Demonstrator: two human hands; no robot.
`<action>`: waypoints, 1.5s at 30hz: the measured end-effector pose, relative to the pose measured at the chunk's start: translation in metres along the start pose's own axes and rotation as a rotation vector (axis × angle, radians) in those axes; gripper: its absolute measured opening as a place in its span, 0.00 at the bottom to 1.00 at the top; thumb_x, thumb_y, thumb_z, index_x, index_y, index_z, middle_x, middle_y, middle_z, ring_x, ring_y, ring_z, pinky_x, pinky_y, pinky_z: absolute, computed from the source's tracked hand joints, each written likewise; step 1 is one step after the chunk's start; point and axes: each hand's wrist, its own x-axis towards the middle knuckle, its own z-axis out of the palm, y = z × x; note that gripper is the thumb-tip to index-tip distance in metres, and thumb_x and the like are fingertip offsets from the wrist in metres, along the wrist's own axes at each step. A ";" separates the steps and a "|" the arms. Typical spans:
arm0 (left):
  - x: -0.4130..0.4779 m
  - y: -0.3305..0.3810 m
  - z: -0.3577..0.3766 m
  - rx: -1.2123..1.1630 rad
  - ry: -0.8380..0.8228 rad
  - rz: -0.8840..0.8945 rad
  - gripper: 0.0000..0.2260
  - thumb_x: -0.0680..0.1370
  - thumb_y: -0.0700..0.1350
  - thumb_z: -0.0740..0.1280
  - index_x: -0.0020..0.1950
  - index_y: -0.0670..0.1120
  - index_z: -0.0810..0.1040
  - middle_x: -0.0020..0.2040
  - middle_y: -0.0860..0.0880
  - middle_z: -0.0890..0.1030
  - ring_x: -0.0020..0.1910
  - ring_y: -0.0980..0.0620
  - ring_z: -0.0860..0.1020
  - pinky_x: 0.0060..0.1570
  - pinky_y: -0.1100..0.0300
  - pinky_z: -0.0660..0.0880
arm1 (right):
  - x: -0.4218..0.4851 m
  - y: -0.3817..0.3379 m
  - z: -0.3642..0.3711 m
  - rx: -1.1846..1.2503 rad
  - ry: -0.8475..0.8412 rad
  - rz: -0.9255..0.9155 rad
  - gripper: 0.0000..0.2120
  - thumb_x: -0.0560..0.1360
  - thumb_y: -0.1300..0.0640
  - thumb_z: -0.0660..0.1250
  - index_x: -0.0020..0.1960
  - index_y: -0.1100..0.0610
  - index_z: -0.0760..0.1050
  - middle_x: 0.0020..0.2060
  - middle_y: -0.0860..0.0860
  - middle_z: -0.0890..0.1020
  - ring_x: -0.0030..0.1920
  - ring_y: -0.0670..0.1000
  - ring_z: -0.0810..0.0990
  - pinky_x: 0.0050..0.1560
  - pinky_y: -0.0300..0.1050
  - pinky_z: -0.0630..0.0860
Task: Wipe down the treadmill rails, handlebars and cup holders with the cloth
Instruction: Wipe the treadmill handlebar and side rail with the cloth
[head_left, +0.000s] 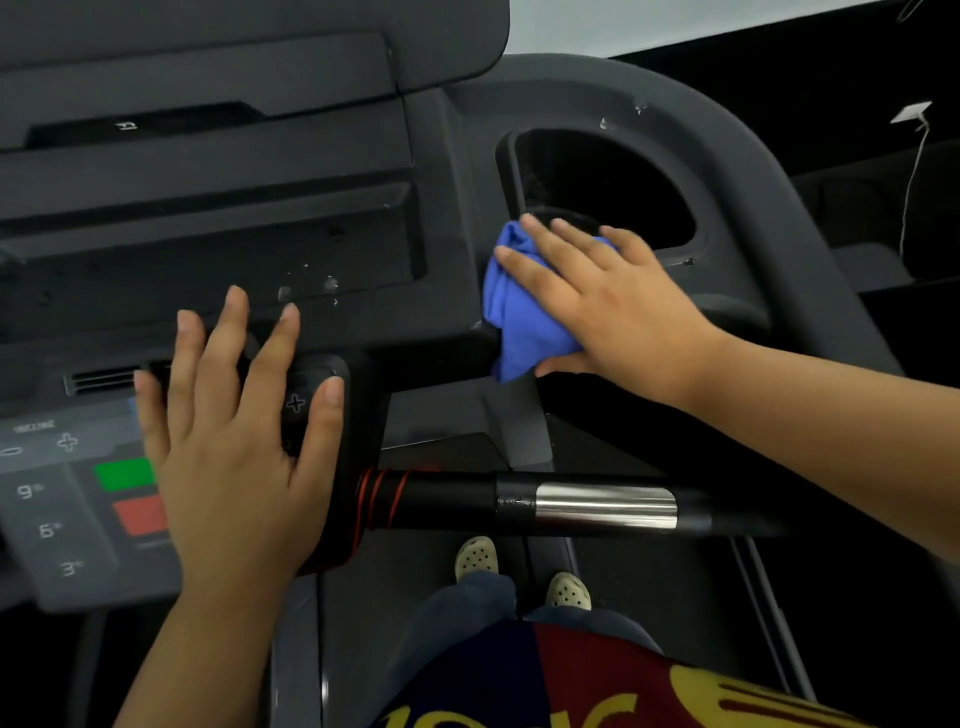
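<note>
Shirt (571, 675) lowest; left hand (228, 457) spread on grey console (363, 208), right hand (613, 306) flat, pressing blue cloth (514, 312) at cup holder (613, 176) edge.

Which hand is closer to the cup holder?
Right. The right hand presses the blue cloth at the near rim of the cup holder; the left hand rests on the console controls, well off to its left.

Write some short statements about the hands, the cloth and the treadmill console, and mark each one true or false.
1. The right hand presses the blue cloth on the console, beside the cup holder. True.
2. The left hand grips a spray bottle. False: it rests on the console, fingers spread, holding nothing.
3. A cup stands in the cup holder. False: no cup shows in it.
4. A handlebar with a shiny metal band lies below the right arm. True.
</note>
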 end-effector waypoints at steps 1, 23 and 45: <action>0.000 0.000 0.000 0.000 -0.003 0.002 0.24 0.79 0.56 0.53 0.72 0.50 0.66 0.76 0.49 0.60 0.76 0.48 0.53 0.73 0.47 0.45 | -0.004 0.005 -0.001 -0.010 -0.024 0.034 0.49 0.62 0.36 0.74 0.73 0.59 0.59 0.69 0.63 0.68 0.65 0.65 0.72 0.59 0.61 0.69; -0.001 -0.004 0.000 -0.040 0.010 0.016 0.24 0.79 0.58 0.54 0.72 0.51 0.67 0.75 0.49 0.62 0.76 0.49 0.55 0.73 0.47 0.46 | -0.092 0.070 -0.030 0.043 -0.212 0.319 0.40 0.59 0.60 0.80 0.67 0.59 0.69 0.64 0.62 0.75 0.59 0.65 0.77 0.49 0.61 0.76; 0.000 -0.005 0.000 -0.051 -0.026 -0.017 0.29 0.79 0.59 0.51 0.77 0.47 0.55 0.76 0.51 0.61 0.76 0.53 0.52 0.74 0.50 0.45 | 0.080 -0.055 -0.050 0.096 -0.275 -0.405 0.46 0.69 0.31 0.60 0.77 0.51 0.46 0.76 0.56 0.54 0.75 0.56 0.56 0.71 0.60 0.54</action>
